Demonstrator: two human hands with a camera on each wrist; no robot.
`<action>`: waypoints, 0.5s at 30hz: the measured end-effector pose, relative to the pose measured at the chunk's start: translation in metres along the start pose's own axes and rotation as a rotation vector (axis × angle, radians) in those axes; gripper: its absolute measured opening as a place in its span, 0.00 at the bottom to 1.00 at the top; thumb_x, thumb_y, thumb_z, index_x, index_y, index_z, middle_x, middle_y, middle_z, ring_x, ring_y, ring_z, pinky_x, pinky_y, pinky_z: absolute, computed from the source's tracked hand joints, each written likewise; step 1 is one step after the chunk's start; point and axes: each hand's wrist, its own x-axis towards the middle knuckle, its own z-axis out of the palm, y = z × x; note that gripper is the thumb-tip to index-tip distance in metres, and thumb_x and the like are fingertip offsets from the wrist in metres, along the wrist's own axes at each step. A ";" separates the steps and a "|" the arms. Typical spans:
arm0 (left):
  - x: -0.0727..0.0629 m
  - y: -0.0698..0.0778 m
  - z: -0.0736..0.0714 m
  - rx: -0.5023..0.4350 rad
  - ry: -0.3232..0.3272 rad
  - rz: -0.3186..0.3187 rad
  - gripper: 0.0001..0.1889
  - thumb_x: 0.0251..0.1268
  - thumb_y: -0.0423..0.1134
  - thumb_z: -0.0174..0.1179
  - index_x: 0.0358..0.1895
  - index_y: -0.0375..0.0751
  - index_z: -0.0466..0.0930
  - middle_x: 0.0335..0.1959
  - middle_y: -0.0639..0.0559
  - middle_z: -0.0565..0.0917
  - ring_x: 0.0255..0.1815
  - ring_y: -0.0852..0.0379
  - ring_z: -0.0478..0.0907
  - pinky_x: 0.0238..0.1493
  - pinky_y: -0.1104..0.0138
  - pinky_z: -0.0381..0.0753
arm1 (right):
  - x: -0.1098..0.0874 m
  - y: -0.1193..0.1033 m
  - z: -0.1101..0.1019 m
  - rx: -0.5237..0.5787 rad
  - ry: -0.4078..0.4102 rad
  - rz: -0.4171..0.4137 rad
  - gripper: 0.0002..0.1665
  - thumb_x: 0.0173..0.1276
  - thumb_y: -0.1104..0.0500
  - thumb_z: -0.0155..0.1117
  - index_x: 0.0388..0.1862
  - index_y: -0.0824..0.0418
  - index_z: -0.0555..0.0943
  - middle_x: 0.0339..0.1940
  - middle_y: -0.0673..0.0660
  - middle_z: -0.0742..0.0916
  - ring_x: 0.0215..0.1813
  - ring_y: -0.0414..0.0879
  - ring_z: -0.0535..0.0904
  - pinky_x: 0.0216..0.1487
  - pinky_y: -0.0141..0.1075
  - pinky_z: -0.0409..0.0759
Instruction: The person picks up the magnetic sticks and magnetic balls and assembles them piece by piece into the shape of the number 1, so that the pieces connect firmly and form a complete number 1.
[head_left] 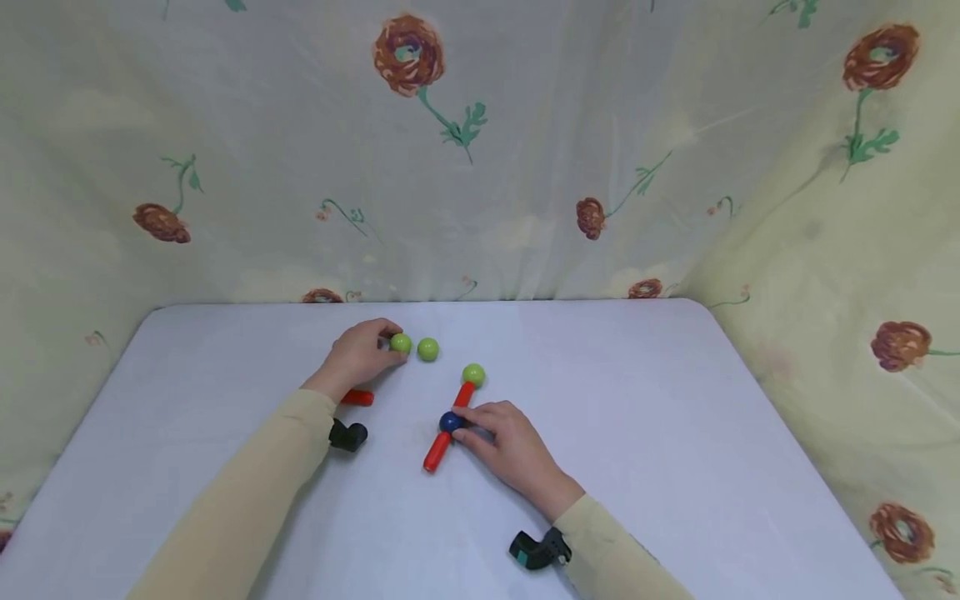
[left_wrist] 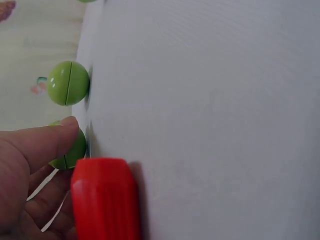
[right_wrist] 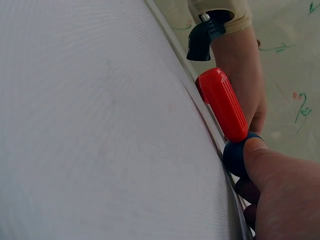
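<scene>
My left hand [head_left: 358, 357] pinches a green ball [head_left: 401, 343] near the table's far edge; in the left wrist view the thumb lies across that ball. Just right of it sits a second green ball [head_left: 428, 349]. With thumb and fingers, my right hand [head_left: 513, 446] holds a blue ball [head_left: 451, 422] in the middle of a joined piece. One red rod [head_left: 437, 452] runs from the blue ball toward the front, and another red rod [head_left: 464, 394] runs back to a third green ball [head_left: 473, 375]. Below the left wrist lies a separate red rod [head_left: 358, 397], partly hidden by the arm.
A white-covered table [head_left: 637, 400] carries everything, with a flower-patterned curtain [head_left: 525, 167] behind it and at the sides. Black wrist cameras [head_left: 348, 435] are strapped on both forearms, close to the tabletop.
</scene>
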 end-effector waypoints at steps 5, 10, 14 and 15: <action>0.001 -0.007 -0.005 -0.071 0.037 0.009 0.23 0.64 0.44 0.68 0.60 0.42 0.76 0.53 0.46 0.80 0.54 0.47 0.74 0.58 0.54 0.74 | 0.004 0.002 -0.001 0.001 0.014 -0.024 0.24 0.68 0.46 0.67 0.62 0.49 0.82 0.49 0.44 0.86 0.51 0.37 0.75 0.51 0.35 0.77; -0.001 -0.013 -0.006 -0.129 0.025 -0.025 0.24 0.64 0.44 0.68 0.60 0.41 0.75 0.53 0.46 0.80 0.54 0.48 0.76 0.56 0.55 0.76 | 0.002 0.003 0.000 0.004 -0.011 0.014 0.24 0.69 0.45 0.66 0.62 0.48 0.82 0.50 0.44 0.85 0.51 0.37 0.75 0.50 0.35 0.77; -0.009 -0.016 -0.007 -0.154 0.031 -0.055 0.24 0.64 0.47 0.66 0.61 0.43 0.75 0.53 0.46 0.80 0.55 0.48 0.76 0.56 0.55 0.76 | -0.001 0.002 0.001 0.018 -0.021 0.038 0.24 0.68 0.45 0.67 0.61 0.48 0.82 0.49 0.44 0.85 0.51 0.37 0.75 0.50 0.35 0.77; -0.012 -0.017 -0.007 -0.161 0.036 -0.058 0.24 0.64 0.47 0.66 0.61 0.43 0.75 0.54 0.46 0.80 0.55 0.48 0.76 0.55 0.55 0.77 | -0.001 0.001 0.001 0.020 -0.019 0.036 0.24 0.68 0.45 0.67 0.61 0.47 0.82 0.49 0.44 0.85 0.51 0.37 0.75 0.50 0.35 0.77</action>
